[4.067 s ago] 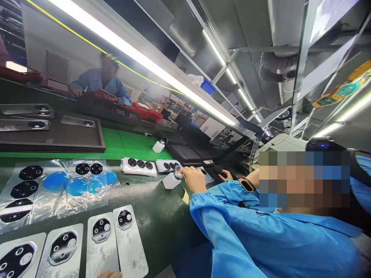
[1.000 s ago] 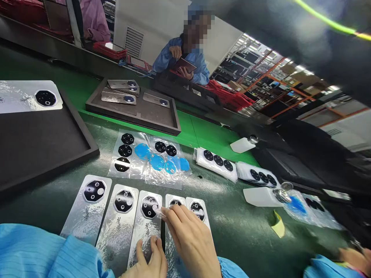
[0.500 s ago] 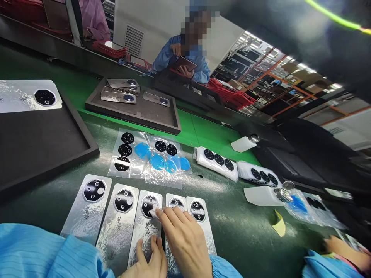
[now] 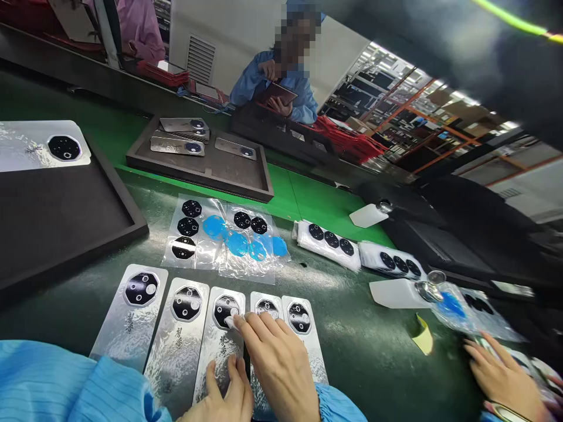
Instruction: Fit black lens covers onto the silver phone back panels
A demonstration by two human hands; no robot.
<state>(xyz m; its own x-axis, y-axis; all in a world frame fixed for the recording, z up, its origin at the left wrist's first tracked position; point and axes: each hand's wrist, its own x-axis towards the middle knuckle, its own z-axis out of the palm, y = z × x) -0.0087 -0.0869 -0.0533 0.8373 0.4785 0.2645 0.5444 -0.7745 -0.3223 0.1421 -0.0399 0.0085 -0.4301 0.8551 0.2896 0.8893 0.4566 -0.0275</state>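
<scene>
Several silver phone back panels (image 4: pixel 178 346) lie in a row on the dark green table, each with a black octagonal camera plate near its top. My left hand (image 4: pixel 224 390) rests its fingertips, slightly apart, on the lower part of the middle panel (image 4: pixel 216 346). With pinched fingers, my right hand (image 4: pixel 278 360) holds a small white wipe (image 4: pixel 229 321) against the lower right of that panel's camera plate (image 4: pixel 224 310). The same hand covers much of the panel to its right (image 4: pixel 264 296). The far right panel (image 4: pixel 299 310) shows beside it.
Beyond the row lie clear film sheets (image 4: pixel 211 258) with black and blue octagonal pieces. Stacked film packs (image 4: pixel 325 258) and two white bottles (image 4: pixel 393 293) stand to the right. Dark trays (image 4: pixel 145 225) holding panels sit left and behind. A co-worker's hand (image 4: pixel 505 375) is at right.
My hands stay at the middle panel, the right barely shifting with the wipe. The co-worker's hand at the right has come further into view, over the items there.
</scene>
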